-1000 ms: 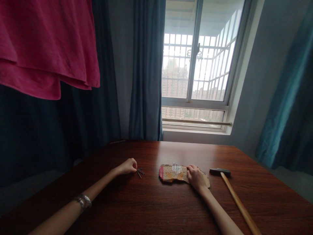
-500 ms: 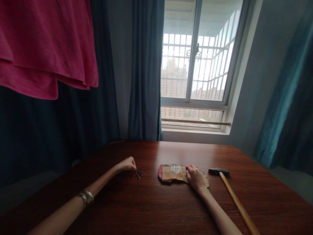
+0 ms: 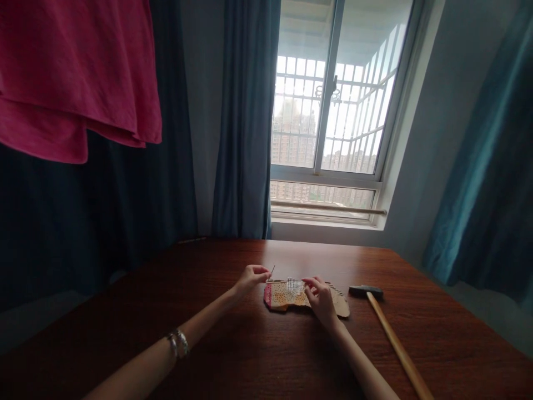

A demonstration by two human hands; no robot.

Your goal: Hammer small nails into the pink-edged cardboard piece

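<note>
My left hand pinches a thin dark nail, which tilts up beside the left end of a flat, ragged-edged board. The board has a spotted, yellowish surface, a pink left end and a bare tan right end. Three nails stand upright near its far edge. Over the board's right half is my right hand, its thumb and forefinger apart close to those nails. Nothing shows in its grip. A hammer with a dark head and long wooden handle lies to its right.
A reddish-brown wooden table carries everything. Behind it are a barred window and blue curtains. A pink cloth hangs at upper left.
My left hand has come right from the loose nails on the table to the board, with a nail in it. My right hand has shifted left and lifted its fingers toward the standing nails.
</note>
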